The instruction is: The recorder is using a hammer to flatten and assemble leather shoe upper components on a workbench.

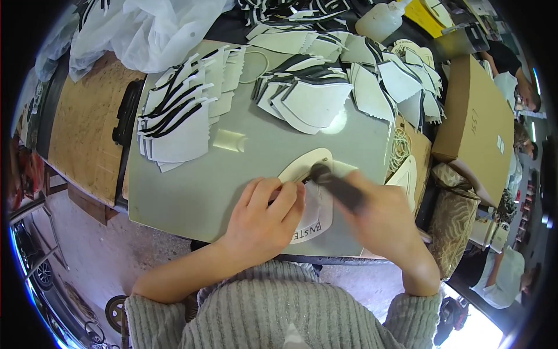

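Note:
A cream, curved, stiff template (315, 157) with dark lettering along its near edge lies on the grey-green board, over a white piece (310, 212). My left hand (264, 215) is closed, its bent fingers pressing down on the template's left side; they hide part of it. My right hand (386, 218), smeared by motion, is wrapped round the dark handle of what looks like a small hammer (340, 189). The tool's round black head lies over the template's edge, just right of my left fingertips. Whatever is under that head is hidden.
White cut pieces with black edging lie in a left stack (177, 131), a middle stack (317, 99) and a right pile (401, 78). A cardboard box (479, 125) stands at right, near tangled cord (400, 145). Clear plastic bags (145, 35) and a bottle (381, 20) are at the back.

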`<state>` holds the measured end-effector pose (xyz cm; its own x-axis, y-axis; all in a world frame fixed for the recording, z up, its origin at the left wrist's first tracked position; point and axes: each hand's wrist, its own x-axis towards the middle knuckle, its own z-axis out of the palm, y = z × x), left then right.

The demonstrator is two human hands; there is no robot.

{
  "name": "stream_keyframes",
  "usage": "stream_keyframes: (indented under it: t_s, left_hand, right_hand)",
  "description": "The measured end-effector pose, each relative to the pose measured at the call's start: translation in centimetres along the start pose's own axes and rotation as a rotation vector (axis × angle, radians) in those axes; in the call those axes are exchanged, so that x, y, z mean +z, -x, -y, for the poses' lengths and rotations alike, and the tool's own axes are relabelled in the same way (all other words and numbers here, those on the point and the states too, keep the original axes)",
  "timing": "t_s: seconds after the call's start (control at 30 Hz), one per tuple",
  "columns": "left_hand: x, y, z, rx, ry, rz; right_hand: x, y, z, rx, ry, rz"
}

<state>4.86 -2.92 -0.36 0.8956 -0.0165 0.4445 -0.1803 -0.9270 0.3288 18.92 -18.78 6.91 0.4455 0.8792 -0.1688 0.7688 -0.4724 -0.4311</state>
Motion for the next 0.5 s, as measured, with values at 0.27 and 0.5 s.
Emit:
stream_keyframes:
  t_s: [0.27, 0.5]
  left_hand:
    - [-0.1, -0.1, 0.1, -0.045, 0.062, -0.036]
    - [-0.2, -0.8, 0.5, -0.270, 0.165, -0.001]
  right_hand:
    - [0.5, -0.4, 0.4, 0.105, 0.011, 0.148]
    - [-0.9, 1.2, -1.5, 0.140, -0.055, -0.482]
